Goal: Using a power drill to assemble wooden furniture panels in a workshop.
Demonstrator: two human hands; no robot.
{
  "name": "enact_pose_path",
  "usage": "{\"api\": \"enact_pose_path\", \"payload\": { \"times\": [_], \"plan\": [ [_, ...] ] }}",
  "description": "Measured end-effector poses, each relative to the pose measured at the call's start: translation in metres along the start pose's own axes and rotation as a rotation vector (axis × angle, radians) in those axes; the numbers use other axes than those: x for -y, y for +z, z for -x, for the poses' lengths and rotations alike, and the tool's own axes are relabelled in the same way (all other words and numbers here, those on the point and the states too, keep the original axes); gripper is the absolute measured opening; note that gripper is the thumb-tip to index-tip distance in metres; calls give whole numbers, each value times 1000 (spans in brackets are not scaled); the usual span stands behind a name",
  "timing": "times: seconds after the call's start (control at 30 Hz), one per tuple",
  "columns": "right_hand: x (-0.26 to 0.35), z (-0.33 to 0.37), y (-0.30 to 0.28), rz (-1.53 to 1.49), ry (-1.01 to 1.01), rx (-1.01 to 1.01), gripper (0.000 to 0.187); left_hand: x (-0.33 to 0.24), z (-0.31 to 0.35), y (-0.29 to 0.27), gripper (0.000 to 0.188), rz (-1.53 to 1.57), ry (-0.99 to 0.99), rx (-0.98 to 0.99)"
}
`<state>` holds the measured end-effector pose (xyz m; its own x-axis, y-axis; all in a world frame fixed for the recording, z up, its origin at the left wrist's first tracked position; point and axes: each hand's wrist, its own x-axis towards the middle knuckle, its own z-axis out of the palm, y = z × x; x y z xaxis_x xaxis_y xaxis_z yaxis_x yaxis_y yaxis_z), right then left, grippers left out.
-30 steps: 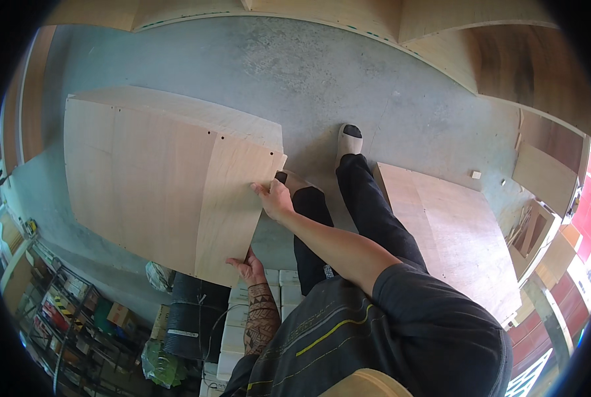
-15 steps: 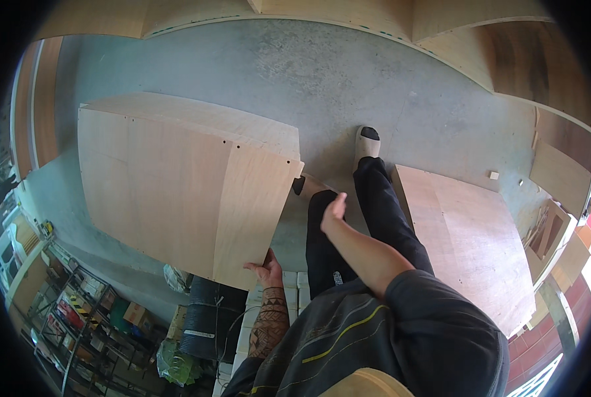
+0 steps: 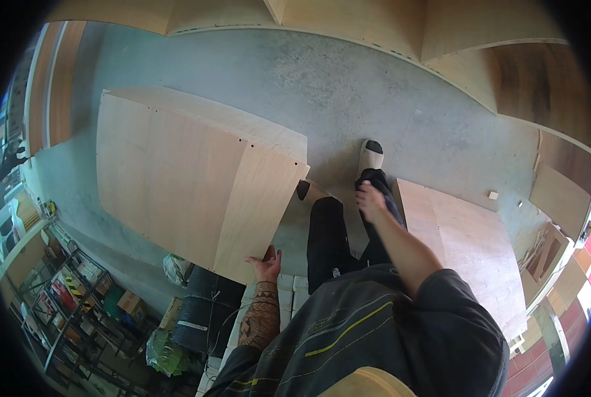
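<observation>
A large pale plywood box (image 3: 170,165) stands on the floor to my left, with a few dark screw holes along its top panel. My left hand (image 3: 266,266) is at its near right corner, thumb over the panel and the other fingers at the edge, gripping it. My right hand (image 3: 370,200) hangs in the air in front of my right leg, touching no box. Motion smears its fingers, and I see nothing held in it. A second plywood box (image 3: 464,245) stands to the right of my legs.
Long plywood casework (image 3: 348,40) curves across the far side. A black wrapped roll (image 3: 206,311) and white blocks (image 3: 292,291) lie near my left forearm. Metal shelving (image 3: 64,311) with boxes stands at lower left. Wood panels (image 3: 560,192) lean at right; a small block (image 3: 493,195) lies on the floor.
My right hand has swung right, from near my left leg to in front of the right one. My left hand stays at the box corner. The whole view has shifted slightly.
</observation>
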<state>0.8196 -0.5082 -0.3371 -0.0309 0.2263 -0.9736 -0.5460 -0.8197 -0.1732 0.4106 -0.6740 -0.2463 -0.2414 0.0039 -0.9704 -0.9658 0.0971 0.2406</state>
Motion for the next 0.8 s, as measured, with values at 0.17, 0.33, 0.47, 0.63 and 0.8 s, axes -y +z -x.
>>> {"api": "enact_pose_path", "payload": {
  "times": [0.17,0.33,0.47,0.63,0.8],
  "plan": [
    [121,42,-115,340,-331,-366,47,10,25,17,97,95,-223,-33],
    [174,101,-174,470,-378,-496,47,71,117,83,89,-532,-99,131],
    [182,120,-183,622,-304,-413,44,100,190,160,63,-1353,229,427],
    [210,134,-167,690,-197,-295,47,101,212,217,45,-1456,538,611],
    [285,126,-141,670,-163,-249,59,53,218,217,54,-1513,543,436]
  ]
}}
